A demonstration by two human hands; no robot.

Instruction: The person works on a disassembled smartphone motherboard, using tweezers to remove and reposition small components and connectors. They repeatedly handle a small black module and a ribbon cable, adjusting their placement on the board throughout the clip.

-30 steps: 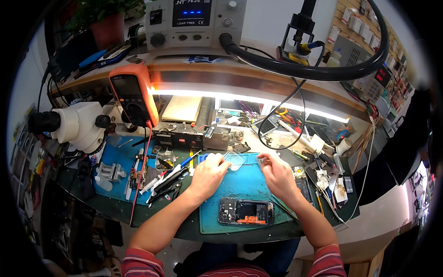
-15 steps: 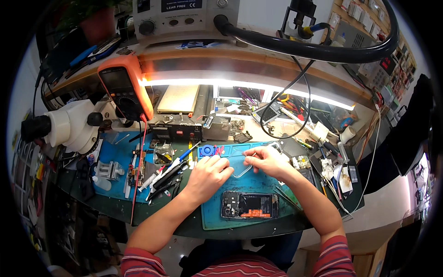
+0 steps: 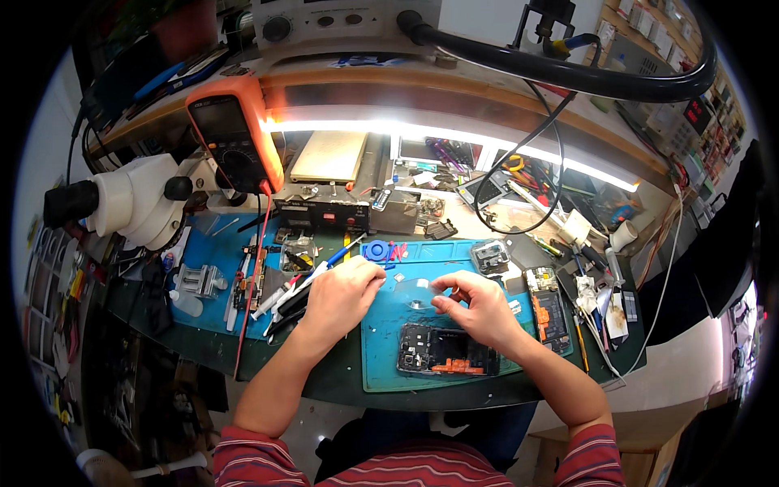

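Note:
A clear, see-through plastic piece (image 3: 416, 295) is pinched at its right side between the thumb and fingers of my right hand (image 3: 480, 310), above the blue work mat (image 3: 381, 369). My left hand (image 3: 345, 294) is closed, back upward, to the left of the clear piece and apart from it. Whatever its fingertips hold, if anything, cannot be made out. Below my right hand lies an opened phone (image 3: 448, 351) with its insides and an orange strip showing, its right end partly behind my wrist.
A second opened phone (image 3: 549, 312) lies right of my right forearm. An orange multimeter (image 3: 235, 138) stands at the left, near a white microscope (image 3: 134, 203). Pens and tools (image 3: 284, 304) crowd my left forearm. A thick black hose (image 3: 560, 81) arches overhead.
My hands have moved apart. The clear piece, earlier stretched between both, is now by my right fingers. The view has shifted slightly, and the second phone has come out from behind my right arm.

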